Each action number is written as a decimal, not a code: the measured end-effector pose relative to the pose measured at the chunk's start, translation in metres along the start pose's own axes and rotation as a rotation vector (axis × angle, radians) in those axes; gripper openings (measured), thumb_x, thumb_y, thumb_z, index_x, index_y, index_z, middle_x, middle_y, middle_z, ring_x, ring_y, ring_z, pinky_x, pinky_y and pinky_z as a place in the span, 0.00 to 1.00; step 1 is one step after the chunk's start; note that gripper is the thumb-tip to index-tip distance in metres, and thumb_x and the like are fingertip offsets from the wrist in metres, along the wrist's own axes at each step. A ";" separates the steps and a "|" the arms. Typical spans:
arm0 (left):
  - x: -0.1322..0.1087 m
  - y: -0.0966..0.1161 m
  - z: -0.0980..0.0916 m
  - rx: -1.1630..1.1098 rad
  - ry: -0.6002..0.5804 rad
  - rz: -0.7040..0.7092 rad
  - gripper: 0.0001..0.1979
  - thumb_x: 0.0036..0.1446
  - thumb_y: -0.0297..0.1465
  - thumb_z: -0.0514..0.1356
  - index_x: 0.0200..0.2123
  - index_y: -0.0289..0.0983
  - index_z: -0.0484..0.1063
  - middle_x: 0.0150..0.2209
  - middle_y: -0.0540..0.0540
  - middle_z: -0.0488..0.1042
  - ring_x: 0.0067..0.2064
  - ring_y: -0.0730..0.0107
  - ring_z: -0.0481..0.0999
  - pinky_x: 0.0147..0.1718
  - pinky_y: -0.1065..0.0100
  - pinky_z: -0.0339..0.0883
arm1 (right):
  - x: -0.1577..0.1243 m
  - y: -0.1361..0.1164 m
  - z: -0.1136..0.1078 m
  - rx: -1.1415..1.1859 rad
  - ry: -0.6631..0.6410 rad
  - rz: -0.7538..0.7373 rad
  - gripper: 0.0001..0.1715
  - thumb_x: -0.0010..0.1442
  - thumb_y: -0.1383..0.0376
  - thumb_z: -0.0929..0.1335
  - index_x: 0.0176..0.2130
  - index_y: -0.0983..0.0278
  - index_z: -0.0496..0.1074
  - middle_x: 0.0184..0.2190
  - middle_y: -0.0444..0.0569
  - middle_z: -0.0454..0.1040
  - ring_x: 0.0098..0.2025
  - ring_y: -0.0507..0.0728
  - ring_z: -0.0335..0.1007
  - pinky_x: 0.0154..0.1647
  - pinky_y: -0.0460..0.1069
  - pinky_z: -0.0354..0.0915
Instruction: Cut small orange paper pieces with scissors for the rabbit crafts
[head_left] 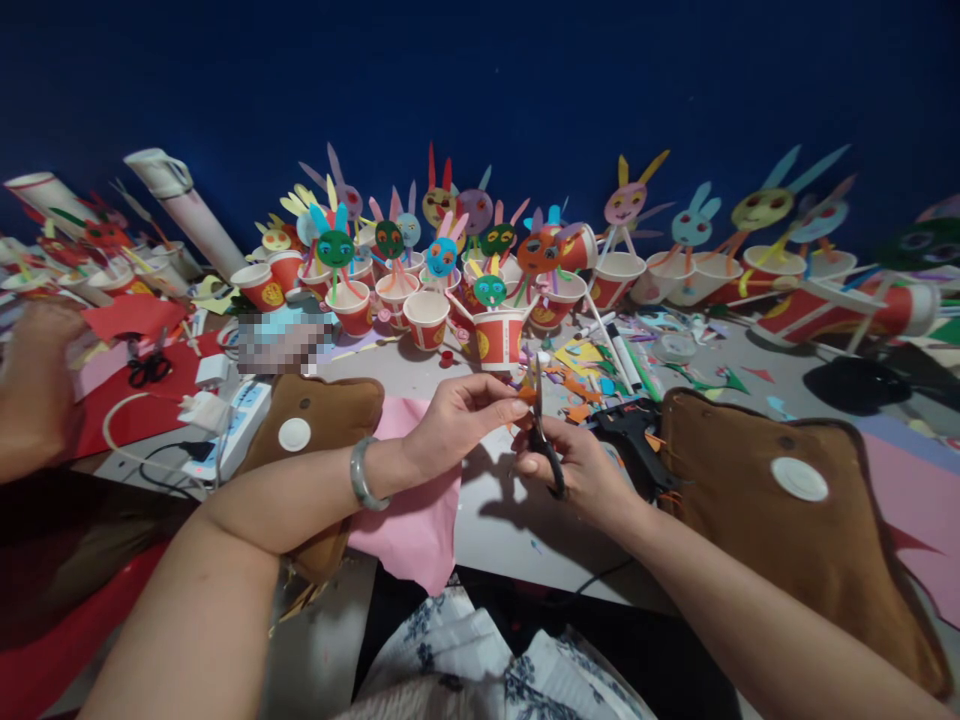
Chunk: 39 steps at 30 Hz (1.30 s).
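My left hand [474, 418] pinches a small piece of orange paper [529, 394] between thumb and fingers, above the table's middle. Black-handled scissors [547, 445] are in my right hand [581, 468], fingers through the loops, blades pointing up beside the orange paper. Whether the blades touch the paper I cannot tell. Just behind my hands stands a red-and-white paper cup [498, 338] with a green rabbit face [490, 289] above it. Under my left wrist lies a sheet of pink paper [420, 500].
Several paper cups with rabbit faces line the back wall. Brown cushion-like pads [757, 500] lie on both sides. A black glue gun [634, 440], markers [622, 357] and paper scraps [581, 385] sit to the right. A power strip [238, 425] and another person's arm [34, 390] are left.
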<state>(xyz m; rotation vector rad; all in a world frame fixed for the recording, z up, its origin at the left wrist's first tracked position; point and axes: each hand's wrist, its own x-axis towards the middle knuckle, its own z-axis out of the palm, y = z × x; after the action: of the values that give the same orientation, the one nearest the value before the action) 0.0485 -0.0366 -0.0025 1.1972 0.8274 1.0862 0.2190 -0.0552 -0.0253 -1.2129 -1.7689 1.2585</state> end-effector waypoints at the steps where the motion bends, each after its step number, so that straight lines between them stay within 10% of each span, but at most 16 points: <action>1: 0.000 0.000 0.000 -0.001 0.000 0.000 0.06 0.50 0.30 0.65 0.27 0.33 0.73 0.28 0.49 0.76 0.31 0.74 0.75 0.34 0.71 0.69 | 0.000 0.000 0.000 0.003 0.003 -0.004 0.31 0.46 0.39 0.70 0.24 0.64 0.67 0.19 0.43 0.65 0.24 0.52 0.59 0.25 0.47 0.57; 39: 0.004 -0.007 -0.004 -0.032 0.014 0.063 0.08 0.48 0.30 0.66 0.27 0.34 0.69 0.26 0.50 0.74 0.30 0.75 0.73 0.32 0.71 0.66 | -0.001 0.002 -0.004 -0.004 -0.012 -0.009 0.28 0.47 0.44 0.72 0.23 0.65 0.68 0.18 0.42 0.65 0.22 0.50 0.59 0.23 0.45 0.54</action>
<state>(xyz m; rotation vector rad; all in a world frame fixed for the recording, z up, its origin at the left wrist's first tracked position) 0.0473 -0.0320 -0.0102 1.1973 0.7845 1.1563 0.2234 -0.0543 -0.0255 -1.2007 -1.7850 1.2602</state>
